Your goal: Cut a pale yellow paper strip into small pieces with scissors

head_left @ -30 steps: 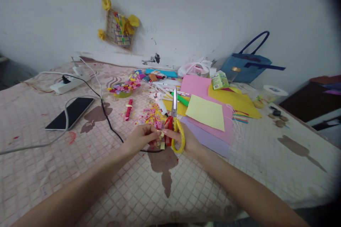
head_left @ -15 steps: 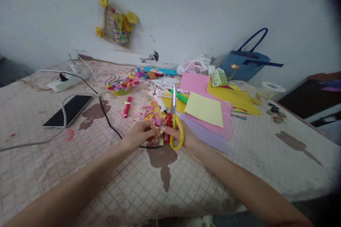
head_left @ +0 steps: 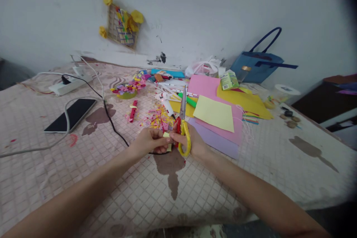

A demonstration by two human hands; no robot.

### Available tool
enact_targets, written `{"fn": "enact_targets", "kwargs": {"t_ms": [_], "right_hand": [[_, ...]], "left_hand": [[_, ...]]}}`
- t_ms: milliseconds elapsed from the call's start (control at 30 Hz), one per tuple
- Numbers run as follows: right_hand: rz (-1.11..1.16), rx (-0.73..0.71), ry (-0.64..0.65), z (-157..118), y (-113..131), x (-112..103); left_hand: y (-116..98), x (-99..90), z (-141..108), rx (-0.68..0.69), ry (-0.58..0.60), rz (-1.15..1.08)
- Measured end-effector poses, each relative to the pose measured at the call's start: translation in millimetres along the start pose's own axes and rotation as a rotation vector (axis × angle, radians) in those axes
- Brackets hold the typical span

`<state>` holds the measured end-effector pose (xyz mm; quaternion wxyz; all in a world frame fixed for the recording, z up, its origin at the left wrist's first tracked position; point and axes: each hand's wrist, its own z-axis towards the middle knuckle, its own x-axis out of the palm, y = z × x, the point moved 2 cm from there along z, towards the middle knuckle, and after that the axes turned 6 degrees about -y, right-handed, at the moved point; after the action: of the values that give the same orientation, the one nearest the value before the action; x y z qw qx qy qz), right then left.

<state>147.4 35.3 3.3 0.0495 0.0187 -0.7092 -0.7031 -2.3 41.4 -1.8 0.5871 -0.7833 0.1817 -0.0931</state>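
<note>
My left hand [head_left: 152, 141] is closed, pinching a small pale yellow paper strip [head_left: 166, 134] between thumb and fingers. Close beside it, my right hand [head_left: 188, 139] grips scissors [head_left: 184, 130] with one red and one yellow handle, their blades pointing up and away from me. The right thumb reaches toward the paper strip. Just beyond both hands lies a heap of pink and yellow paper scraps [head_left: 160, 117]. A white glue gun [head_left: 167, 105] rests behind the heap. How far the right fingertips touch the strip is hard to make out.
Coloured sheets lie to the right, a pale yellow sheet [head_left: 214, 113] on top. On the left are a phone [head_left: 71, 115], a power strip [head_left: 69, 84] and a black cable [head_left: 111, 122]. A roll of tape [head_left: 126, 95] holds paper pieces. A blue bag [head_left: 258, 67] stands against the wall.
The pale yellow strip shows more plainly between my fingers, and my right thumb has shifted slightly. The scissors have tilted a little to the right, still in my right hand.
</note>
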Motion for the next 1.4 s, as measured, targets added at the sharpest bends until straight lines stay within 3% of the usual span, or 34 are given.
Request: {"fn": "enact_targets", "kwargs": {"t_ms": [267, 433, 700, 900, 1067, 1267, 1400], "right_hand": [[-0.041, -0.008, -0.003, -2, 1, 0], [-0.015, -0.029, -0.055, -2, 0, 0], [0.004, -0.026, -0.009, -7, 2, 4], [-0.049, -0.046, -0.01, -6, 2, -1], [-0.039, -0.087, 0.026, -6, 2, -3], [-0.096, -0.137, 0.033, -9, 7, -4], [-0.077, -0.138, 0.019, -9, 7, -5]], "left_hand": [[2, -0.1, -1, 0.03, 0.027, -0.113], [1, -1.5, 0, -0.002, 0.109, -0.043], [0, 5.3, -3, 0.028, 0.024, -0.015], [-3, 0.7, -2, 0.12, 0.124, -0.007], [-8, -5.5, -2, 0.234, 0.031, -0.003], [-11, -8.8, -2, 0.257, 0.113, 0.012], [-12, -11.9, -1, 0.305, 0.02, 0.003]]}}
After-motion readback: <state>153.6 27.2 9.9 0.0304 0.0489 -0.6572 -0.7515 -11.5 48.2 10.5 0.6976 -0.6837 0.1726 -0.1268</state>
